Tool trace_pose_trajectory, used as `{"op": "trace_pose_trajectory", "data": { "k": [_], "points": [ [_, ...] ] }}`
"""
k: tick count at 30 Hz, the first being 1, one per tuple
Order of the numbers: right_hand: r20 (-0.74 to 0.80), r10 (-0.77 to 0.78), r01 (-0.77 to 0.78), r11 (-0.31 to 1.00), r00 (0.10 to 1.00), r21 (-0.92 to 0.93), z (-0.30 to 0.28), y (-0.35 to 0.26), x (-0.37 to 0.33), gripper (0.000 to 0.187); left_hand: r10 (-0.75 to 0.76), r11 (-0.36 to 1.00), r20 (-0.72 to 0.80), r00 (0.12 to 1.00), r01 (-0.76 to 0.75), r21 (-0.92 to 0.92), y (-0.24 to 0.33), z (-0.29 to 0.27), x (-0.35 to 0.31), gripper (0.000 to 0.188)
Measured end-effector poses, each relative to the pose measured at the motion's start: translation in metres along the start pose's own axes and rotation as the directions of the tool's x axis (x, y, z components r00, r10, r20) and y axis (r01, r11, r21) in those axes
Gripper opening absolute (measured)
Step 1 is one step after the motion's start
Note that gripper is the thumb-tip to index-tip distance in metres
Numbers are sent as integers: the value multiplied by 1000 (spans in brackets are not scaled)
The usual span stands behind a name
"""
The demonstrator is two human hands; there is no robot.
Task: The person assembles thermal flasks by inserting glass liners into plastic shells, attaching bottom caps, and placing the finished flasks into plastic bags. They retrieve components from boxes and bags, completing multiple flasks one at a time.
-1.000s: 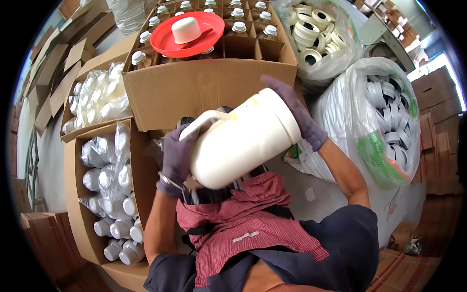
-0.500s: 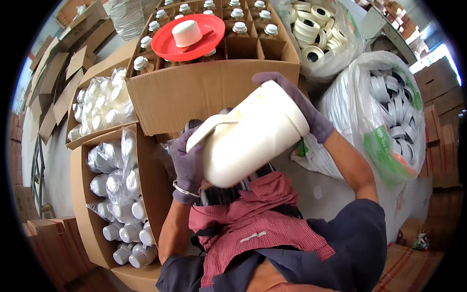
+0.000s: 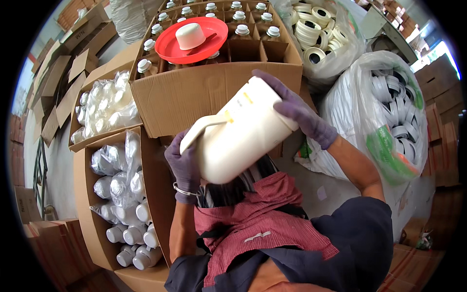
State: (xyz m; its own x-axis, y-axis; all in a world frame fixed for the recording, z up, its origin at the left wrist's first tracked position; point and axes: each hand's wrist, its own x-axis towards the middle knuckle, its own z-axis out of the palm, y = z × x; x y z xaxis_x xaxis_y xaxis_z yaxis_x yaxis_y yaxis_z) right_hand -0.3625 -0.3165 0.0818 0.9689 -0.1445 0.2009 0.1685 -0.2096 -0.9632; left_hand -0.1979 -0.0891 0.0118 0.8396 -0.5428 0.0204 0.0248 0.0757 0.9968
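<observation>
A large cream-white jug (image 3: 245, 131) with a loop handle (image 3: 198, 129) is held tilted in front of my body, its upper end toward the upper right. My left hand (image 3: 184, 165), in a purple-grey glove, is closed around the lower end of the handle and the jug's base. In the same kind of glove, my right hand (image 3: 306, 114) grips the jug's upper end, with fingers over the far side and one digit pressed across the near side by the rim. A small orange mark shows near the handle's top. The inside of the jug is hidden.
Ahead stands a carton (image 3: 214, 92) of white-capped bottles, with a red dish (image 3: 168, 46) holding a white cup (image 3: 190, 36) on top. Left are cartons of plastic-wrapped white parts (image 3: 104, 107) and grey-white containers (image 3: 131, 233). Bags of rings (image 3: 321, 29) and black-and-white bands (image 3: 396, 112) stand right.
The jug has shifted slightly left and rolled a little, showing more of its orange mark. A digit of my right hand now lies across its near side by the rim.
</observation>
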Motion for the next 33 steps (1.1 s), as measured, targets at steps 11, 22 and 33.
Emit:
{"op": "trace_pose_trajectory", "data": {
  "k": [11,22,33],
  "points": [
    [-148,8,-31,987,989,-159,-16,-22,0,81,8,999,276,961,-22,49,28,-12,3,24],
    [-297,359,-37,689,885,724,6,87,-19,39,616,74,702,358,-913,401,72,41,-15,18],
    [-122,3,27,969,993,245,18,-20,16,62,252,964,156,955,-263,49,20,-9,10,28]
  ]
}}
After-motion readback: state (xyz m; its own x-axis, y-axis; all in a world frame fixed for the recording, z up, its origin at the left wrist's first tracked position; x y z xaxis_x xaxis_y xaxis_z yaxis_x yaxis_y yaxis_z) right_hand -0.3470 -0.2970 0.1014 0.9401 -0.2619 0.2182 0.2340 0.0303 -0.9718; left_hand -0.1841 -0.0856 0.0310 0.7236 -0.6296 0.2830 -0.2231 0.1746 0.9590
